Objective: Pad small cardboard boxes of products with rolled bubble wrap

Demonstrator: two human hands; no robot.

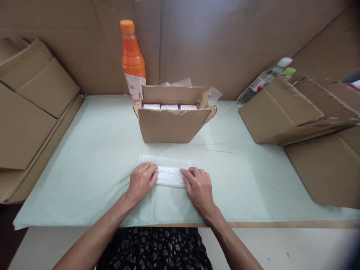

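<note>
Clear bubble wrap (pixel 170 177), folded to a flat shiny strip w/ a thinner flap along its far side, lies nr the front edge of the tbl (pixel 258 224), abt mid. L hand (pixel 142 177) curled, gripping its L end; R hand (pixel 199 186) likewise at R end. Pale green cloth (pixel 92 150) underneath, slightly creased. Beyond: open-topped cardbd box (pixel 168 125) w/ white/purple packs (pixel 170 107), orange bottle (pixel 133 56) behind it, brown cardbd wall (pixel 219 41) at back.

Brown cardboard walls (pixel 225 45) rise beyond my right hand (pixel 199 185), catching a pale sheen (pixel 194 26), while light green cloth (pixel 92 150) covers the surface (pixel 281 224) beneath it.
</note>
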